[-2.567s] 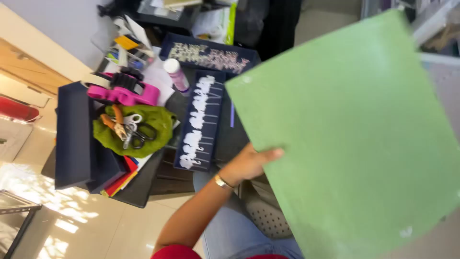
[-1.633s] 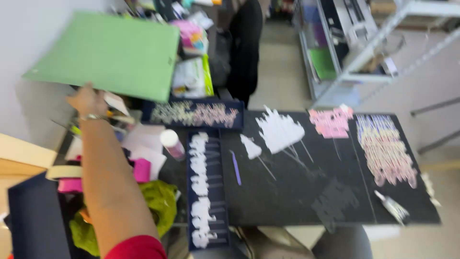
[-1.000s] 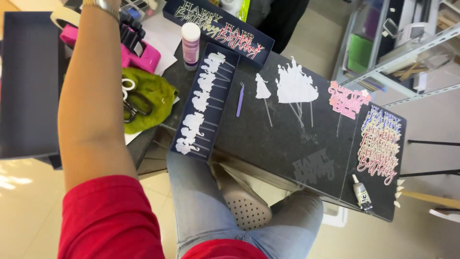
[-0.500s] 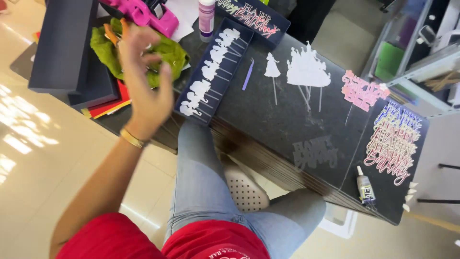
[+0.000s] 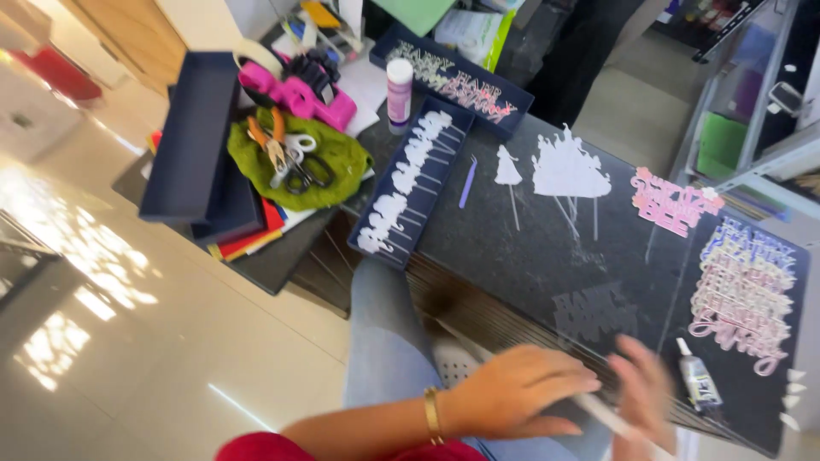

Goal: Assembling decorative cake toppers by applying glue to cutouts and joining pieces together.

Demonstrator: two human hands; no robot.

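My left hand (image 5: 512, 394), with a gold bracelet on its wrist, is low in the view at the near edge of the black table (image 5: 512, 248). Its fingers curl around a thin white stick (image 5: 598, 411). My right hand (image 5: 642, 394) is blurred just right of it, fingers up, touching the stick's far end. A small glue tube (image 5: 699, 380) lies beside my right hand. Dark cut-out lettering (image 5: 594, 312) lies on the table just beyond both hands.
A navy tray of white cut-out toppers (image 5: 406, 183), a purple pen (image 5: 465, 181), white toppers (image 5: 568, 171), pink lettering (image 5: 670, 205) and stacked pastel lettering (image 5: 743, 290) lie on the table. At left are navy box lids (image 5: 192, 137) and a green cloth with pliers and scissors (image 5: 295, 158).
My left hand put the green sheet away at the far left, then came back to the near table edge. Both hands now meet on a white stick.
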